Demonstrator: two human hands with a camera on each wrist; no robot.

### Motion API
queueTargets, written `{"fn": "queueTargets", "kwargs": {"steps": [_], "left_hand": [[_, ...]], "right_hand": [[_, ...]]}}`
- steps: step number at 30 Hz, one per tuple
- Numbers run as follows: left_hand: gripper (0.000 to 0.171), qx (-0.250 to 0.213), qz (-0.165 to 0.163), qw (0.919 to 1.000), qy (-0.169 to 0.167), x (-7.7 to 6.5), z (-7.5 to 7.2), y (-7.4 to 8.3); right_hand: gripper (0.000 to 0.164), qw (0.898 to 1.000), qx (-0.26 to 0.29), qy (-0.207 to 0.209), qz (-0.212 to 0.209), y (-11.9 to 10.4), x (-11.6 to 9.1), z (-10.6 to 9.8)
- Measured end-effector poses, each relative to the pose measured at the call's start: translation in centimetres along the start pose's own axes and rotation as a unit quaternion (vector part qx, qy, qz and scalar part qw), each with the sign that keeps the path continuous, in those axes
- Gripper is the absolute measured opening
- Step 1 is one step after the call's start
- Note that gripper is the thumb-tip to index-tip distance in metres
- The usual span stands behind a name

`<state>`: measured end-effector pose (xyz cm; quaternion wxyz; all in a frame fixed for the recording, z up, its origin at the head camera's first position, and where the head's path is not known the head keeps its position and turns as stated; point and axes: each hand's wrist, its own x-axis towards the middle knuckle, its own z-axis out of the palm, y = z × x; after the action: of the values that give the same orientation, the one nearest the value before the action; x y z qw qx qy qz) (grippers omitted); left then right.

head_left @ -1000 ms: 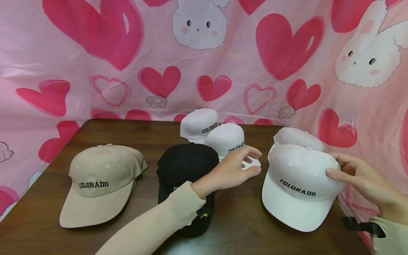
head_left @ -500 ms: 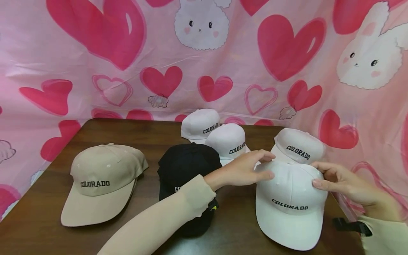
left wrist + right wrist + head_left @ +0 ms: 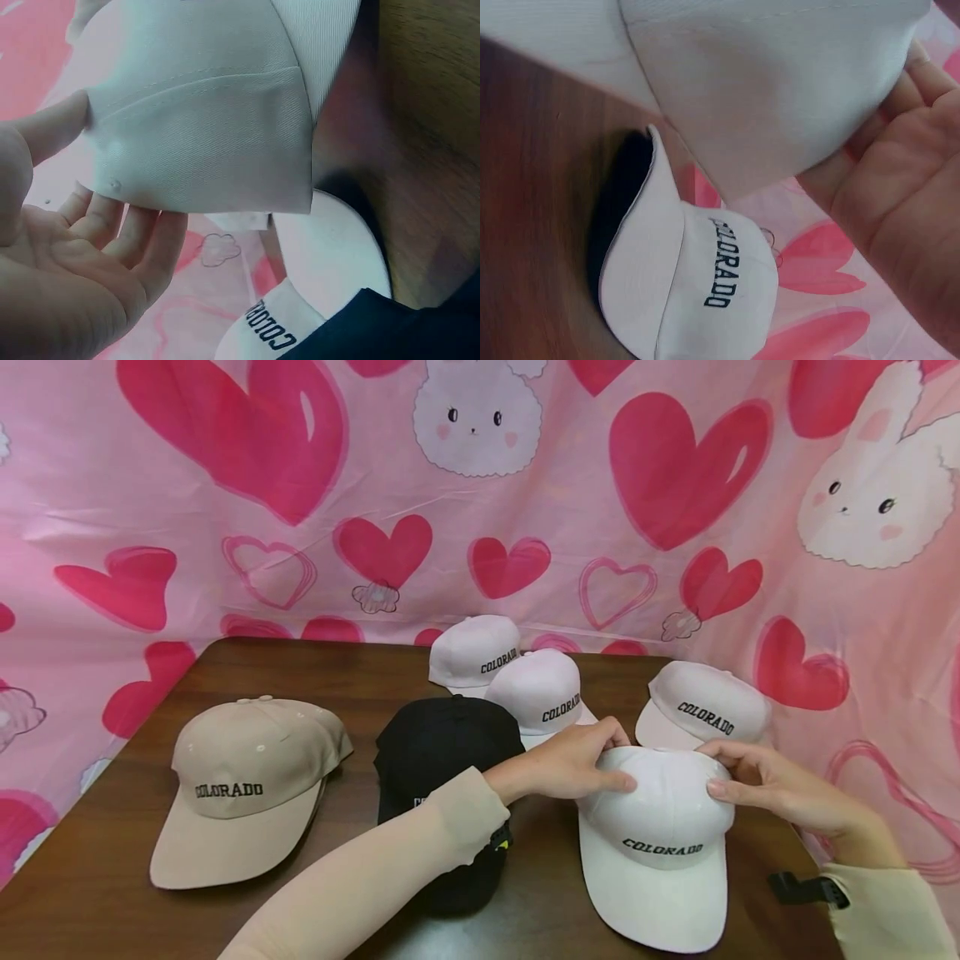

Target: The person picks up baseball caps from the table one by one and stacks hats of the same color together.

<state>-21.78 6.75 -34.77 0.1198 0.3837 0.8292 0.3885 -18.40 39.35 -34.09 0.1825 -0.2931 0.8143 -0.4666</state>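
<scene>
A white baseball cap point(image 3: 656, 810) with black COLORADO lettering is held between both hands at the right front, brim pointing toward me. On its left side my left hand point(image 3: 573, 762) grips the crown, thumb in front and fingers behind. My right hand point(image 3: 783, 793) pinches the crown's right side in the same way. The left wrist view shows the thumb on the cap's side panel point(image 3: 202, 150), with the other fingers partly behind it. In the right wrist view, the fingers of the right hand point(image 3: 907, 157) go behind the cap and its thumb is hidden.
Another white cap point(image 3: 708, 697) sits just behind the held one. Two more, a rear white cap point(image 3: 472, 647) and a nearer white cap point(image 3: 532, 689), overlap at the back middle. A black cap point(image 3: 442, 739) lies under my left forearm. A beige cap point(image 3: 247, 760) stands left on the brown table point(image 3: 360, 877).
The white cap has moved left and toward me in my right hand, uncovering the white cap behind. My left hand has moved right and taken hold of its left side.
</scene>
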Motion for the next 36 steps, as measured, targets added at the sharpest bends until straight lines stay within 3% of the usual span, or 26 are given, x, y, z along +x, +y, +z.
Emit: {"fn": "queueTargets", "kwargs": {"steps": [6,12,26,36], "left_hand": [[0.031,-0.014,-0.042,0.999,-0.004,0.1,0.0,-0.6],[0.031,-0.017,-0.063,0.9979,-0.005,0.4,0.1,-0.7],[0.034,0.027,-0.094,0.995,-0.02,1.1,0.3,-1.7],[0.038,0.043,-0.139,0.9893,0.005,1.9,1.1,-1.5]], "right_hand": [[0.027,0.998,-0.047,0.043,0.026,0.5,0.8,0.3],[0.027,0.996,-0.052,0.061,0.042,1.2,1.1,0.3],[0.026,0.996,-0.041,0.057,0.055,3.9,2.8,0.5],[0.031,0.992,-0.032,0.07,0.098,5.2,3.4,0.5]]}}
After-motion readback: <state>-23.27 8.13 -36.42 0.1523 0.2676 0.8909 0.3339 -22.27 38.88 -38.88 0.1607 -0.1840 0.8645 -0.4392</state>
